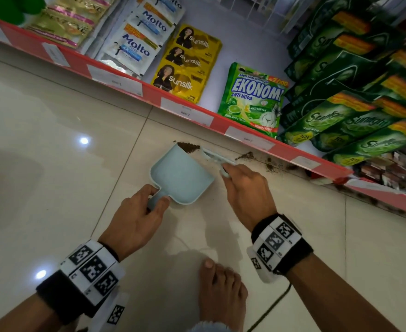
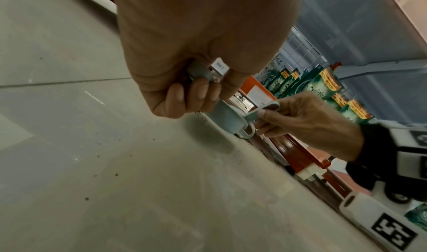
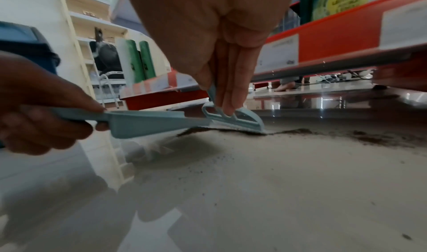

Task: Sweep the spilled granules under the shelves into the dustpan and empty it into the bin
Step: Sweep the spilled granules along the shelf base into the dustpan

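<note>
A pale blue dustpan lies on the tiled floor with its mouth toward the shelf base; a small heap of dark granules sits at its far lip. My left hand grips the dustpan's handle. My right hand holds a small pale blue brush just right of the pan's mouth, its edge on the floor. More dark granules trail along the floor under the red shelf edge, and in the right wrist view the granules spread right of the brush.
The lowest red shelf carries sachets and green detergent pouches close above the spill. My bare foot stands behind the hands. A blue bin shows at the left of the right wrist view.
</note>
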